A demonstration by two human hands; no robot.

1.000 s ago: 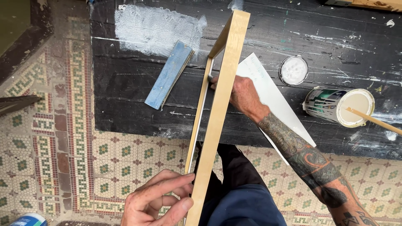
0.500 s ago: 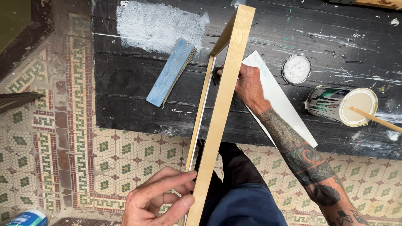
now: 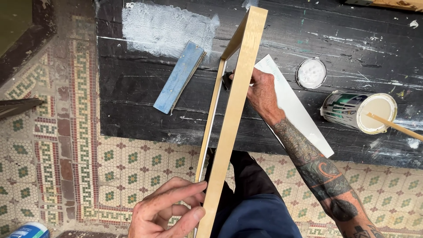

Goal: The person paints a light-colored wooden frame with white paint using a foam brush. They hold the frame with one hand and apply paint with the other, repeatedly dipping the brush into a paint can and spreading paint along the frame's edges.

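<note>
Wooden frame (image 3: 233,110) stands on edge, far end resting on the black bench (image 3: 132,97). Left hand (image 3: 165,213) fingers pinch its near end, steadying it; right hand (image 3: 260,92) fingers clenched on a small dark brush against the inner edge. Open paint can (image 3: 359,112) near.

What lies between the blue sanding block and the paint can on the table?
In the head view: the upright wooden frame, the right hand, a white sheet and a round lid.
</note>
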